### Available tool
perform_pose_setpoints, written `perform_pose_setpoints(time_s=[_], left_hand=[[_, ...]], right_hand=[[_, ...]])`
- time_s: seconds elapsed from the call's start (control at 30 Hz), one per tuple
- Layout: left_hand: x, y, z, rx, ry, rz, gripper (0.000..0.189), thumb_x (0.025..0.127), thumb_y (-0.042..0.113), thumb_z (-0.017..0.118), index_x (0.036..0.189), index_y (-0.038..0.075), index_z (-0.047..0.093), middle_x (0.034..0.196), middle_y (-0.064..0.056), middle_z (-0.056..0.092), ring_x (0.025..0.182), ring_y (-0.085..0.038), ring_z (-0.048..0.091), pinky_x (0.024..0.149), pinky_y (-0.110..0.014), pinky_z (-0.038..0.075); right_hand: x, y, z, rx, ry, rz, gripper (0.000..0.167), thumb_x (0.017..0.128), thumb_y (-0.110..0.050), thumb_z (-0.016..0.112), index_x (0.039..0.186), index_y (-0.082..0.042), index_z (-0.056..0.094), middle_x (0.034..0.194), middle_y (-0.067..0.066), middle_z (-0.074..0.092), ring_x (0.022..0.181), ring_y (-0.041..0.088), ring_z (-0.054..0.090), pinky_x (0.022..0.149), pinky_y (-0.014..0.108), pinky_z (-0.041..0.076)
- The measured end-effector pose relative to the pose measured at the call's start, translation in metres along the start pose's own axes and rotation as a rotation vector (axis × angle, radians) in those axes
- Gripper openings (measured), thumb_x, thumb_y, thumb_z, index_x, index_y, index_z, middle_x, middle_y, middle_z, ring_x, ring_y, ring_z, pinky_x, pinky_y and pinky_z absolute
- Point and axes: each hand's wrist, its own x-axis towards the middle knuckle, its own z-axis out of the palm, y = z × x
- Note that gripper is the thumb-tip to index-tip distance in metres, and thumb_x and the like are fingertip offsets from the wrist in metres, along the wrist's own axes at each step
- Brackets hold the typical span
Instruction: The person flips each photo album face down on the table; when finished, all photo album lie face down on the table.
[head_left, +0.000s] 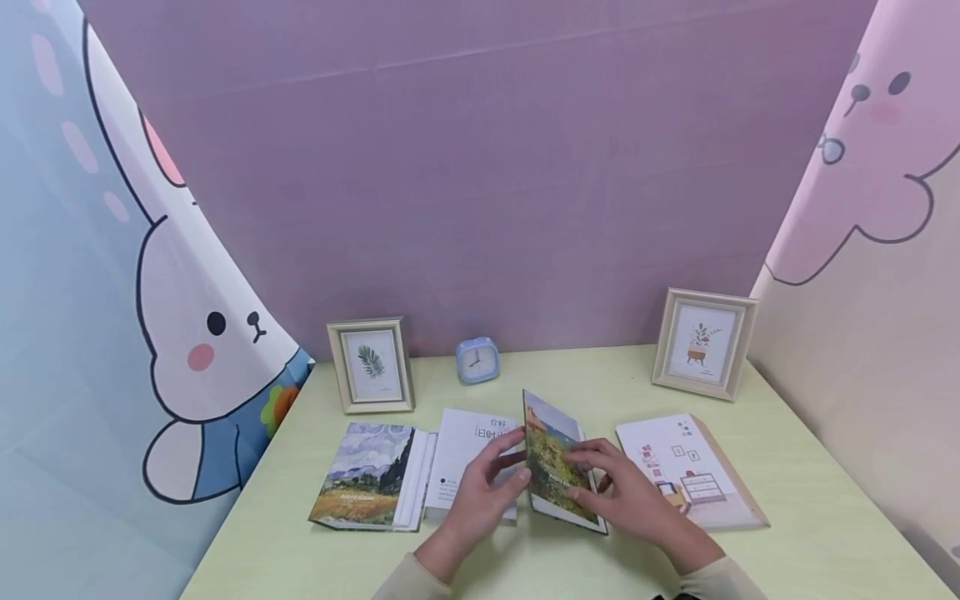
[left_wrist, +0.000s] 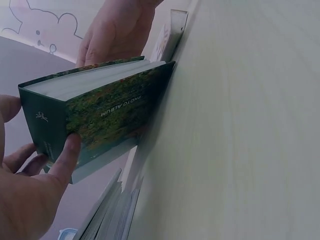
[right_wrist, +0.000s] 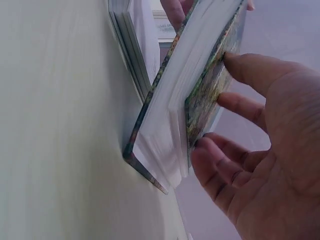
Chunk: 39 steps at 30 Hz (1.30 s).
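A photo album (head_left: 551,467) with a painted landscape cover stands tilted over the table, its loose cover edge and white pages fanned slightly apart. My left hand (head_left: 482,487) holds it by the dark green spine, thumb on one cover and fingers round the other side. The fingers of my right hand (head_left: 622,487) touch the outer face of the opposite cover near its free edge; in the right wrist view this hand (right_wrist: 280,135) has its fingers loosely bent. "PHOTO ALBUM" lettering shows on the cover (left_wrist: 120,107) in the left wrist view.
On the left lie another painted album (head_left: 363,475) and a white book (head_left: 461,450), partly behind my left hand. A white illustrated book (head_left: 697,483) lies right. Behind stand two picture frames, one left (head_left: 371,367) and one right (head_left: 705,343), and a blue clock (head_left: 477,361).
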Motion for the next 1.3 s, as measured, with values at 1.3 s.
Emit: perform_pose_setpoints(time_s=[1.3], left_hand=[[-0.0004, 0.0011, 0.0035, -0.18, -0.129, 0.084, 0.062, 0.094, -0.003, 0.072, 0.151, -0.004, 0.046, 0.164, -0.017, 0.038, 0.145, -0.043, 0.042, 0.108, -0.051, 0.051]], right_hand=[[-0.0027, -0.0072, 0.002, 0.288, -0.034, -0.093, 0.063, 0.097, -0.011, 0.076, 0.153, -0.014, 0.049, 0.151, 0.015, 0.048, 0.123, 0.046, 0.058, 0.089, 0.041, 0.063]])
